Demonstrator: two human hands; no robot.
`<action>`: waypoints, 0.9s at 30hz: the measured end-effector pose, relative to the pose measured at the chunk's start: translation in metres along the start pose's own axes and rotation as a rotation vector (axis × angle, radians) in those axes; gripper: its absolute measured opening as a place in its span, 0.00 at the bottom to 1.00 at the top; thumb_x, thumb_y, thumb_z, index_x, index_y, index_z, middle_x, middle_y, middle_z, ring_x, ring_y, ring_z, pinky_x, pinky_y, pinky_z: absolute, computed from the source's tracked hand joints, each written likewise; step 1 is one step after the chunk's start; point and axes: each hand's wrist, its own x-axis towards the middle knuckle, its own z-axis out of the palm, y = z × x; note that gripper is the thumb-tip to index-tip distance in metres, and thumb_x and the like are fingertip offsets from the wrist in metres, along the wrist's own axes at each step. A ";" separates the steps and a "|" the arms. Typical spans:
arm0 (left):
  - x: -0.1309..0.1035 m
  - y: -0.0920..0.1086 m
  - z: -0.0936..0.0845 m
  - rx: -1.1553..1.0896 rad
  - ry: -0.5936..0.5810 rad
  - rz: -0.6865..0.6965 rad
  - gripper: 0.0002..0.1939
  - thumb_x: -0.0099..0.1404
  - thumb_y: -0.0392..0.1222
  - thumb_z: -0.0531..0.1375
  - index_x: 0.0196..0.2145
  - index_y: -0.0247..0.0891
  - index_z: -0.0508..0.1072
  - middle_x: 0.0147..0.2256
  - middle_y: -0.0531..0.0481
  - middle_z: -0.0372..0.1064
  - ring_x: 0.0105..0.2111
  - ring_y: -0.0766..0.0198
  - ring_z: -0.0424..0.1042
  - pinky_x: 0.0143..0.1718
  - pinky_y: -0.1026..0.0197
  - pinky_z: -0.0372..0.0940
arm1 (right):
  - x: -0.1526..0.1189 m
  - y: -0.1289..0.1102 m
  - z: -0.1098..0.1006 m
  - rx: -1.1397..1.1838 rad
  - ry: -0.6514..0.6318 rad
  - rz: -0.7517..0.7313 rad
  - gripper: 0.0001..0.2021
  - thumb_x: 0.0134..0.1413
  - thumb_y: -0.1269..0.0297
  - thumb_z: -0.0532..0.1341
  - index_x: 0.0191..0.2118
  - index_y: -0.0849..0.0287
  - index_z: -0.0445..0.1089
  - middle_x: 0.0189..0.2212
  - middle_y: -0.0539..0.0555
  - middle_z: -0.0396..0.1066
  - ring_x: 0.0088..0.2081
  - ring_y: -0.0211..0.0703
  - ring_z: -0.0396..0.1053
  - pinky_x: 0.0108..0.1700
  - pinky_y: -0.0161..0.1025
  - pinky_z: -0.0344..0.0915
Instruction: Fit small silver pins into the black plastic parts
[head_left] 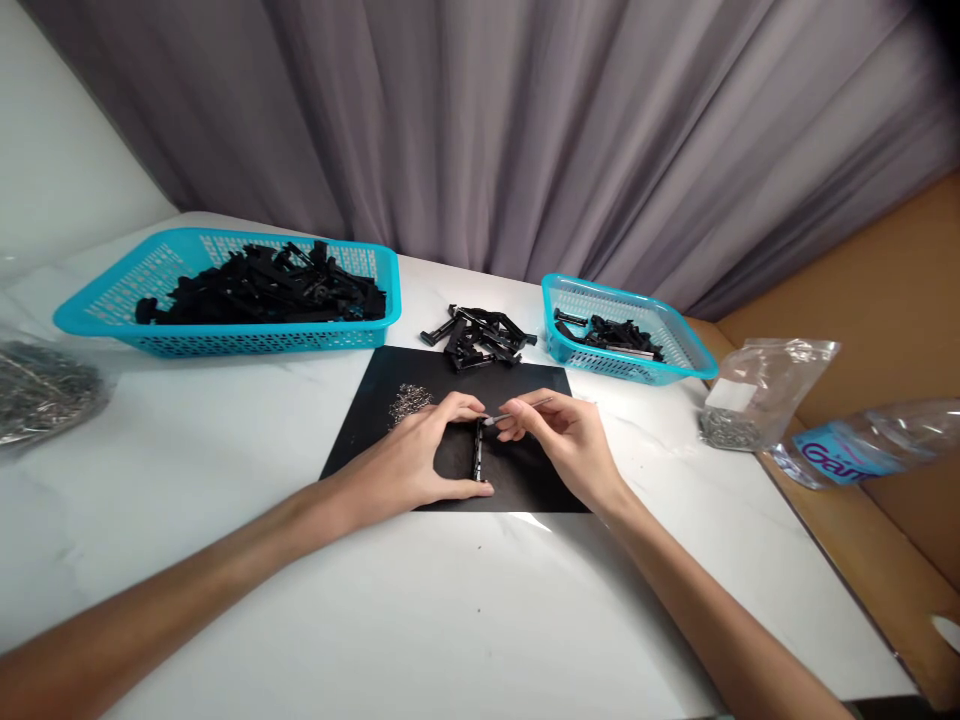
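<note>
My left hand (409,455) grips a narrow black part (478,452) by its two ends, thumb at the near end and fingers at the far end, over a black mat (525,480). In my right hand (566,435) is a thin metal tool (517,409), pinched between thumb and fingers. The tool's tip is at the far end of the black part; whether they touch is too small to tell. Beside my left hand a pile of small metal pieces (409,400) lies on the mat.
Black parts (480,335) are heaped behind the mat. Blue baskets of black parts stand at the back left (274,338) and back right (637,372). Bags of metal pieces lie at far left (45,390) and right (731,425), near a plastic bottle (862,445).
</note>
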 end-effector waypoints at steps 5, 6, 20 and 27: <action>0.000 -0.001 0.001 0.006 -0.006 0.021 0.36 0.56 0.59 0.71 0.58 0.47 0.65 0.59 0.46 0.69 0.60 0.47 0.68 0.60 0.46 0.64 | -0.001 0.001 0.002 0.050 -0.022 0.023 0.18 0.60 0.48 0.66 0.37 0.60 0.79 0.30 0.56 0.81 0.31 0.46 0.79 0.40 0.45 0.77; 0.000 -0.001 0.001 0.012 -0.008 0.029 0.36 0.56 0.58 0.71 0.58 0.47 0.65 0.59 0.46 0.69 0.60 0.47 0.68 0.60 0.46 0.64 | -0.002 0.002 0.003 0.061 -0.022 0.026 0.18 0.60 0.48 0.66 0.38 0.60 0.80 0.30 0.56 0.81 0.31 0.47 0.80 0.40 0.46 0.78; -0.002 -0.002 0.001 0.018 0.003 0.047 0.34 0.58 0.55 0.71 0.57 0.46 0.65 0.59 0.45 0.69 0.60 0.47 0.67 0.62 0.44 0.64 | -0.010 -0.007 0.011 -0.383 0.128 -0.190 0.19 0.75 0.56 0.47 0.32 0.56 0.64 0.29 0.51 0.70 0.31 0.39 0.69 0.37 0.37 0.66; -0.001 -0.001 -0.001 0.215 0.165 0.131 0.39 0.59 0.52 0.71 0.63 0.47 0.61 0.62 0.44 0.66 0.62 0.44 0.64 0.64 0.41 0.61 | -0.018 -0.002 0.031 -0.731 0.125 -0.280 0.05 0.63 0.64 0.63 0.44 0.55 0.73 0.33 0.51 0.77 0.36 0.47 0.74 0.38 0.40 0.68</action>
